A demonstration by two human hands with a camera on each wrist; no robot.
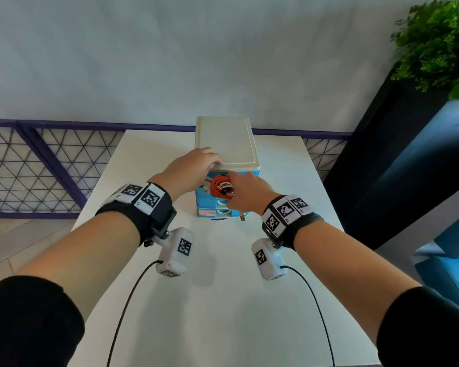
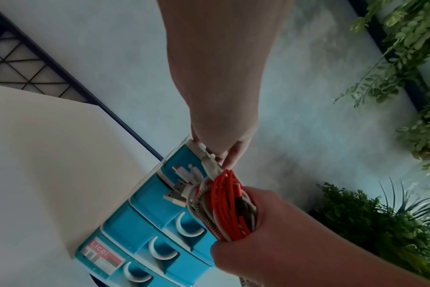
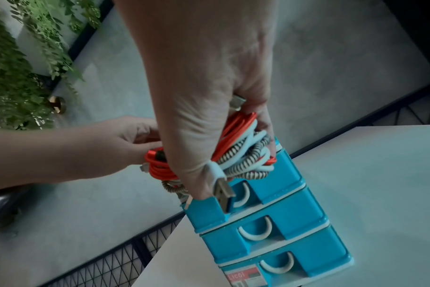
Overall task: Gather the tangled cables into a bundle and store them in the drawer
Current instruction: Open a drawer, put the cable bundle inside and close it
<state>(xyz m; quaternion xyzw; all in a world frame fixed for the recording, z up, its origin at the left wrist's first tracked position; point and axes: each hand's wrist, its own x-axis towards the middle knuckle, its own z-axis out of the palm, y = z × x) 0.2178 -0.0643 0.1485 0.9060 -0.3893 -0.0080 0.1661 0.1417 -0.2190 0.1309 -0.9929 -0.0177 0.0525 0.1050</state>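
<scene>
Cables (image 3: 236,151) sit bunched in a tight coil at the open top drawer (image 2: 182,170) of a small blue drawer unit (image 1: 224,205): smooth orange-red loops, pale white cords and one braided in black and white, with flat silver USB plugs sticking out (a white-sleeved one points down over the drawer front). The right hand (image 1: 245,193) grips the bundle, its fingers and thumb curled round the coils, holding it at the mouth of that top drawer; how far in the bundle lies I cannot tell. The left hand (image 1: 194,165) rests on the near left corner of the unit's top, and in the left wrist view its fingertips (image 2: 230,158) touch a white plug at the drawer's edge; whether they pinch it I cannot tell.

The unit is glossy plastic, three drawers stacked, each with a white crescent handle set in a recess, under a flat cream lid (image 1: 227,140) with rounded corners. A red and white sticker (image 2: 102,258) on the bottom drawer reads "Licol"; the smaller print is blurred.

It stands on a smooth white table (image 1: 210,300). Behind runs a dark wire-mesh rail (image 1: 37,168), with leafy green plants (image 1: 440,41) to the right.
</scene>
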